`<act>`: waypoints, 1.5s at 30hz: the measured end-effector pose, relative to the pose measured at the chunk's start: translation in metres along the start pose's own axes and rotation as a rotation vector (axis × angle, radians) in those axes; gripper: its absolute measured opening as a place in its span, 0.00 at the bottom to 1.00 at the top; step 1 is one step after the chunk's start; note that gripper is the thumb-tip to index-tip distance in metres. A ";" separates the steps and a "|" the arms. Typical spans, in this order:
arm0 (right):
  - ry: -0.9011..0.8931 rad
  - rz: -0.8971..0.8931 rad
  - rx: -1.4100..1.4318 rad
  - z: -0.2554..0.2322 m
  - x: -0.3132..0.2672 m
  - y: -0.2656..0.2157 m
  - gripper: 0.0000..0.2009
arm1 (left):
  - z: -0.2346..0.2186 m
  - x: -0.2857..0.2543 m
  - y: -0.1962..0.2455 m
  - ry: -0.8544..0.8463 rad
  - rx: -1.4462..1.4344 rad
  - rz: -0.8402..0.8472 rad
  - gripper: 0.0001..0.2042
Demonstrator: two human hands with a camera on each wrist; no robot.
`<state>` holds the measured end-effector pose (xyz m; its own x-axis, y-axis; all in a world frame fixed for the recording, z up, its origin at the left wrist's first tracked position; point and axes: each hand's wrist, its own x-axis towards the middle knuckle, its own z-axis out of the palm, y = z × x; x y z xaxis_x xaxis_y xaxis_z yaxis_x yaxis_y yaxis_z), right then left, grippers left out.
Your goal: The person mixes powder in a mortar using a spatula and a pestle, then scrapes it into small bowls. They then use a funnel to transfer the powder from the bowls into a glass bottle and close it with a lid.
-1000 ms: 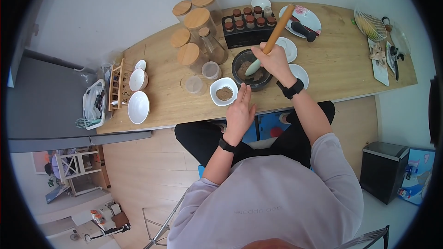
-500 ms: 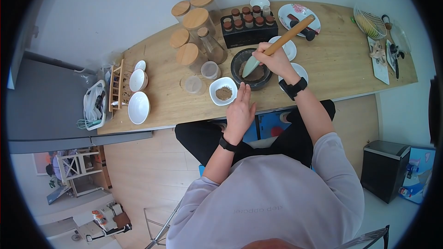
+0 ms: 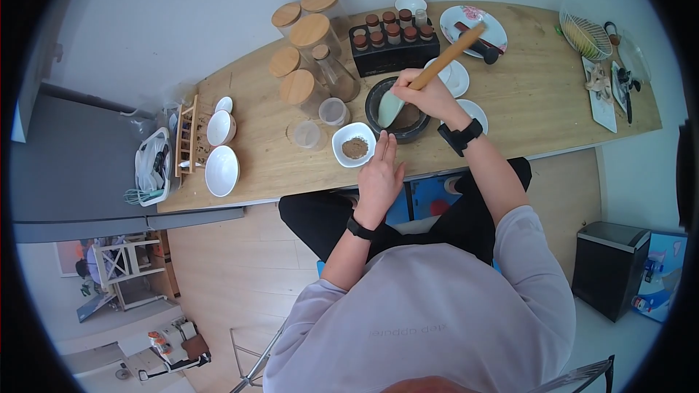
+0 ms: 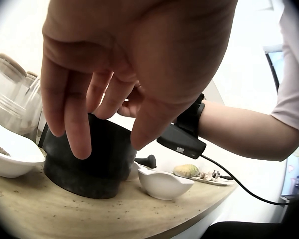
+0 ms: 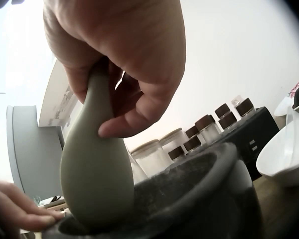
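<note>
The right hand [image 3: 429,94] grips a spatula by its wooden handle [image 3: 453,54], close to the pale green blade [image 3: 390,110]. That blade [image 5: 97,164] dips into the dark stone mortar [image 5: 229,174], against its left side in the head view. Brown powder [image 3: 408,115] shows inside the mortar. The left hand [image 3: 379,183] has its fingers extended, with fingertips at the near rim of the mortar; in the left wrist view its fingers [image 4: 77,124] lie before the dark outer wall [image 4: 89,169]. Just left of the mortar is a white square bowl [image 3: 341,156] holding brown powder [image 3: 355,148].
Wooden-lidded jars [image 3: 312,29] and two small clear cups [image 3: 307,135] stand behind and left. A black rack [image 3: 397,58] holds spice bottles. White dishes [image 3: 473,116] sit right of the mortar; white bowls [image 3: 221,171] and a wooden rack [image 3: 188,135] are far left.
The spatula blade has moved leftward inside the mortar, and its handle has tilted over to the right from its steeper stance. The left hand has stayed at the rim.
</note>
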<state>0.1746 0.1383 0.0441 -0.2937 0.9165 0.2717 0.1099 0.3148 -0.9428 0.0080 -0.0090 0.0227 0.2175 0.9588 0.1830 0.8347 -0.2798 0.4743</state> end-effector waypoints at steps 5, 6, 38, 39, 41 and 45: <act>0.016 0.136 -0.114 -0.013 0.007 0.013 0.12 | -0.001 -0.001 -0.001 -0.003 0.000 0.005 0.30; 0.022 0.121 -0.118 -0.013 0.007 0.009 0.12 | -0.001 0.000 -0.001 0.005 0.004 0.002 0.30; -0.008 0.064 -0.467 -0.018 -0.012 -0.032 0.04 | 0.004 -0.001 -0.005 0.068 -0.005 0.028 0.31; -0.003 0.066 -0.453 -0.015 -0.010 -0.032 0.04 | 0.003 -0.001 -0.005 0.062 -0.003 0.033 0.31; 0.001 0.073 -0.417 -0.008 -0.007 -0.033 0.05 | 0.001 -0.002 -0.005 0.047 0.003 0.038 0.31; 0.043 -0.035 -0.258 -0.005 -0.004 -0.036 0.06 | 0.001 -0.002 -0.005 0.034 -0.009 0.019 0.32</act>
<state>0.1765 0.1248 0.0779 -0.2613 0.9117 0.3170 0.3402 0.3943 -0.8537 0.0041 -0.0097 0.0192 0.2156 0.9511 0.2212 0.8262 -0.2985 0.4778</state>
